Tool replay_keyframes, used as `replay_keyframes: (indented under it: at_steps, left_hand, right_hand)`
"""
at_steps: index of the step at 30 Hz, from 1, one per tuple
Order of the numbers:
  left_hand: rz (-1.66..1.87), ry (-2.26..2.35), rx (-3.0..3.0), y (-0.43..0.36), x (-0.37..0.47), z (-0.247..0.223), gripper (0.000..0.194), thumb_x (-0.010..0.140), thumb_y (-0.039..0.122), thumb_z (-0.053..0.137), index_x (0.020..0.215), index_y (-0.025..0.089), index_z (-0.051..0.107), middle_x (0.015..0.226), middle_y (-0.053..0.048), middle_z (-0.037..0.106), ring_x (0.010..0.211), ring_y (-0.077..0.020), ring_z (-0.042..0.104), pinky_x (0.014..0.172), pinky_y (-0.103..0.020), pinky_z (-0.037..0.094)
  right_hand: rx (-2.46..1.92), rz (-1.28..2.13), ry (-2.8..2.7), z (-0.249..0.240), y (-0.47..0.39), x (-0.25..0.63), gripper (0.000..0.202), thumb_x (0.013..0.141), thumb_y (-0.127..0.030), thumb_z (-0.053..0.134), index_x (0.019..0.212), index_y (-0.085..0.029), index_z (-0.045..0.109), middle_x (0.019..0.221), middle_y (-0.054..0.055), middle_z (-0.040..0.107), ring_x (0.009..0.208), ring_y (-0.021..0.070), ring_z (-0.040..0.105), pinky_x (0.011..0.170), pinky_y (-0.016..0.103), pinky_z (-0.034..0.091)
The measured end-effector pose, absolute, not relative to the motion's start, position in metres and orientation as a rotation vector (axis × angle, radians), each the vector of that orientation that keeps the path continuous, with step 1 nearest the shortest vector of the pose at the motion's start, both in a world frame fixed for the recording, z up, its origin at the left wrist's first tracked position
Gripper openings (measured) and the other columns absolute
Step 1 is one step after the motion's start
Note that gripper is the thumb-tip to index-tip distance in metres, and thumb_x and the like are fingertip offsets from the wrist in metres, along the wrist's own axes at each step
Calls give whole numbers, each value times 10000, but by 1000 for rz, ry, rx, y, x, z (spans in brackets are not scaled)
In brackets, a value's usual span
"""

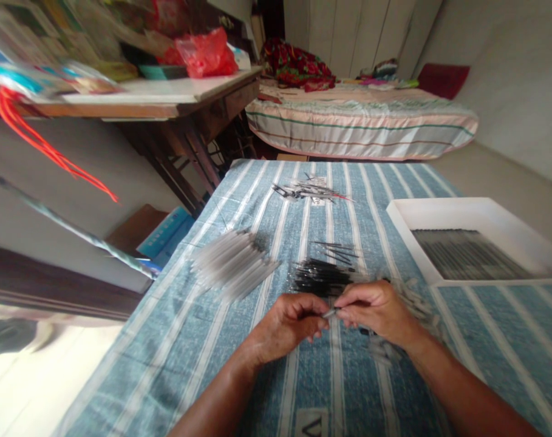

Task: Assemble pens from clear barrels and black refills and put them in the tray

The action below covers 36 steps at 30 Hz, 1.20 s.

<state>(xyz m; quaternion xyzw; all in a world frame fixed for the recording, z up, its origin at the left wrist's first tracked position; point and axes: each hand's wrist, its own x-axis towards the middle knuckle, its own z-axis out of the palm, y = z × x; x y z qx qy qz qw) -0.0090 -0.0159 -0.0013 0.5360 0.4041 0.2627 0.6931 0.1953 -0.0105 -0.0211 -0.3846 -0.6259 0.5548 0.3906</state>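
Note:
Over the striped blue cloth, my left hand pinches one end of a small grey tube that looks like a pen part. The fingertips of my right hand are closed on its other, darker end, so both hands meet at it. Much of the piece is hidden by the fingers. Just beyond the hands lies a pile of slim black sticks, like pen refills. To the left is a heap of pale grey tubes. Small whitish clear pieces lie scattered around and under my right hand.
A white tray with a row of dark sticks stands at the right. Loose thin pieces lie at the table's far end. A wooden desk with a red plastic bag is at the left, a bed behind.

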Motion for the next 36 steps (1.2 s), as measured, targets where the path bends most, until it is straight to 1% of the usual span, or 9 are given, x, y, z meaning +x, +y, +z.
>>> replay_keyframes:
  at_steps: [7,15,18,21,23,26,30,34,36]
  left_hand:
    - [517,938,1244,-14,-11,0,146,761,279,652,753,135,677,616,4,570,566,-107,501,533,-218,396]
    - [567,964,1358,-12,-9,-5,83,767,225,624,770,146,650,598,32,527,552,-96,457,533,-216,351]
    - [552,977,1378,-11,-10,-4,89,772,220,610,773,138,644,617,27,528,568,-99,453,541,-220,342]
    - [535,985,1391,-10,-11,-2,109,778,230,601,782,130,643,629,20,530,580,-105,453,549,-227,339]
    - [531,981,1393,-11,-11,-2,107,776,230,600,777,130,637,625,22,522,577,-105,449,547,-229,336]
    - [529,973,1390,-11,-11,-2,96,771,224,600,765,132,629,614,26,508,567,-104,440,537,-227,329]
    - [519,974,1389,-12,-10,-3,115,779,235,593,780,129,639,613,22,512,569,-107,441,541,-231,335]
    - [502,966,1411,-12,-10,-5,108,777,225,595,797,133,648,628,21,518,582,-108,442,547,-231,328]
    - [504,970,1419,-13,-10,-5,111,781,228,592,800,133,647,639,17,524,587,-109,443,549,-232,329]
  right_hand:
    - [-970,1014,-1965,-16,-6,195,100,797,-210,631,762,-146,699,650,27,679,583,108,596,567,206,439]
    - [-1177,1193,-1975,-16,-6,190,308,860,-281,538,597,-140,614,480,-39,519,464,80,487,468,182,345]
    - [-1161,1147,-1965,-15,-5,191,200,815,-286,602,692,-134,646,540,-39,539,498,81,478,474,179,334]
    - [-1107,1113,-1934,-13,-6,191,101,759,-215,654,823,-137,654,633,-30,585,559,85,502,522,177,358]
    - [-1091,1054,-1976,-14,-6,190,103,792,-205,614,714,-141,634,591,-36,551,548,80,485,532,184,342]
    - [-1172,1015,-2021,-16,-7,189,304,851,-251,544,570,-141,576,487,-51,450,482,69,417,498,197,295]
    - [-1174,1071,-2009,-17,-7,188,174,805,-249,607,670,-140,623,529,-56,487,507,67,428,496,182,292]
    - [-1293,1001,-2062,-16,-7,187,333,834,-263,568,528,-130,564,454,-63,384,454,57,380,454,194,227]
    - [-1299,1044,-2044,-15,-8,187,261,812,-271,601,592,-131,607,475,-66,412,471,58,397,458,187,234]
